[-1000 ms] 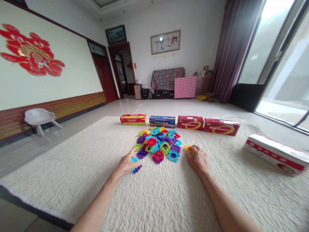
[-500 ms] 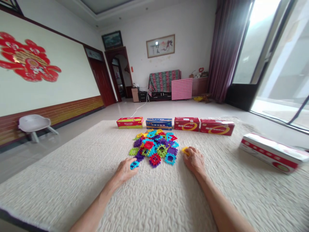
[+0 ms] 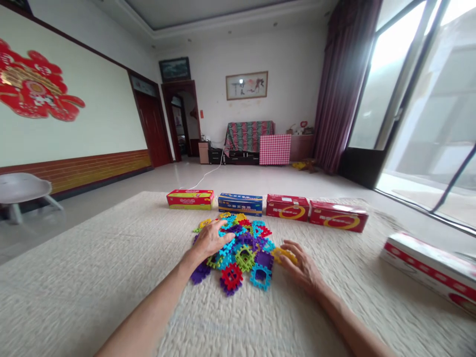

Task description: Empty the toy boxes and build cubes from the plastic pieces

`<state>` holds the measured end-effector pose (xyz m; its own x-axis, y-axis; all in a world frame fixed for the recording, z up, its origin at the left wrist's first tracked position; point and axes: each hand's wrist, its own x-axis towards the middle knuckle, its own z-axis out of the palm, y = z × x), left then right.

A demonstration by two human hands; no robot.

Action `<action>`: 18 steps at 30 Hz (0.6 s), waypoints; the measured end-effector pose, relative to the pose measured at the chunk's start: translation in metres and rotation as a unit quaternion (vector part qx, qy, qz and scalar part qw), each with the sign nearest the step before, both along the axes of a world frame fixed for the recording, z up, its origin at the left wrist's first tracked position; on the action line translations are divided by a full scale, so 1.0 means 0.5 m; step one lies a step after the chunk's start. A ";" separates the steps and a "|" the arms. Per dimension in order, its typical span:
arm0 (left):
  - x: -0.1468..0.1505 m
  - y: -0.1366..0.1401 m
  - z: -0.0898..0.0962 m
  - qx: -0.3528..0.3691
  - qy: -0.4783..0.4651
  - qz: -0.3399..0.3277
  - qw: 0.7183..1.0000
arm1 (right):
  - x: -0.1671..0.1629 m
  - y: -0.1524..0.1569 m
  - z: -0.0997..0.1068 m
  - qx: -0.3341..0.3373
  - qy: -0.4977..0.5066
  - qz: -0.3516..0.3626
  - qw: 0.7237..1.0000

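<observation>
A heap of square, notched plastic building tiles (image 3: 245,259) in purple, blue, green, red and yellow lies on the quilted cover (image 3: 208,322). My left hand (image 3: 210,240) reaches over the heap's left side, thumb and fingers apart, touching the tiles there; its palm hides some of them. At the heap's right edge, a yellow building tile (image 3: 283,255) sits between the thumb and fingers of my right hand (image 3: 303,267). In front of the heap, a red tile (image 3: 231,276) overlaps a purple one, beside a blue square-holed tile (image 3: 261,276).
Behind the heap stand a red-and-yellow box (image 3: 190,199), a blue box (image 3: 240,204) and two red boxes, one (image 3: 287,207) beside the other (image 3: 338,216). A white-and-red box (image 3: 431,270) lies at right. A white chair (image 3: 24,191) stands at far left.
My left hand has moved forward and right from the heap's near left edge onto the heap, its fingers spreading. My right hand has turned inward, showing more of the yellow tile. The view has shifted slightly.
</observation>
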<state>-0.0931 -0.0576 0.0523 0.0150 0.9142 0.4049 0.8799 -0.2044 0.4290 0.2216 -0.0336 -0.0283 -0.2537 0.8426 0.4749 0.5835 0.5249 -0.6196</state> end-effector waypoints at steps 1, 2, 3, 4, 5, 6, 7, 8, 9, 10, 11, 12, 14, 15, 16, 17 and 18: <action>-0.008 0.021 0.004 0.006 0.009 0.003 1.000 | 0.000 0.002 0.003 -0.018 0.024 -0.010 1.000; -0.017 0.045 0.007 0.009 0.021 0.009 1.000 | 0.000 0.003 0.005 -0.038 0.044 -0.023 0.998; -0.026 0.071 0.009 0.006 0.034 0.017 0.999 | 0.000 0.005 0.006 -0.055 0.057 -0.036 0.996; -0.035 0.100 0.009 -0.004 0.043 0.024 0.999 | -0.002 0.005 0.007 -0.063 0.059 -0.044 0.995; -0.044 0.130 0.008 -0.020 0.050 0.034 0.998 | -0.003 0.006 0.008 -0.061 0.049 -0.045 0.996; -0.051 0.161 0.004 -0.041 0.052 0.044 0.997 | -0.005 0.006 0.008 -0.051 0.033 -0.042 0.997; -0.056 0.190 -0.001 -0.061 0.052 0.046 0.996 | -0.006 0.006 0.008 -0.037 0.018 -0.038 0.998; -0.060 0.217 -0.009 -0.076 0.051 0.045 0.995 | -0.007 0.006 0.008 -0.026 0.005 -0.035 0.999; -0.062 0.241 -0.017 -0.086 0.048 0.043 0.994 | -0.008 0.006 0.008 -0.021 -0.003 -0.033 0.999; -0.063 0.262 -0.027 -0.092 0.046 0.039 0.994 | -0.008 0.006 0.008 -0.023 -0.007 -0.032 0.999; -0.063 0.280 -0.036 -0.096 0.045 0.037 0.994 | -0.008 0.005 0.008 -0.028 -0.009 -0.031 0.999; -0.062 0.295 -0.046 -0.099 0.044 0.037 0.993 | -0.008 0.005 0.008 -0.033 -0.010 -0.029 0.999; -0.059 0.315 -0.062 -0.108 0.047 0.038 0.992 | -0.007 0.004 0.008 -0.041 -0.010 -0.022 0.999; -0.059 0.322 -0.068 -0.112 0.049 0.039 0.992 | -0.007 0.003 0.008 -0.042 -0.009 -0.018 0.999; -0.059 0.327 -0.073 -0.117 0.053 0.040 0.991 | -0.007 0.003 0.008 -0.043 -0.008 -0.015 0.999; -0.060 0.330 -0.076 -0.121 0.056 0.040 0.990 | -0.007 0.003 0.008 -0.043 -0.006 -0.011 0.999; -0.062 0.331 -0.077 -0.125 0.060 0.039 0.990 | -0.007 0.003 0.007 -0.042 -0.005 -0.008 0.999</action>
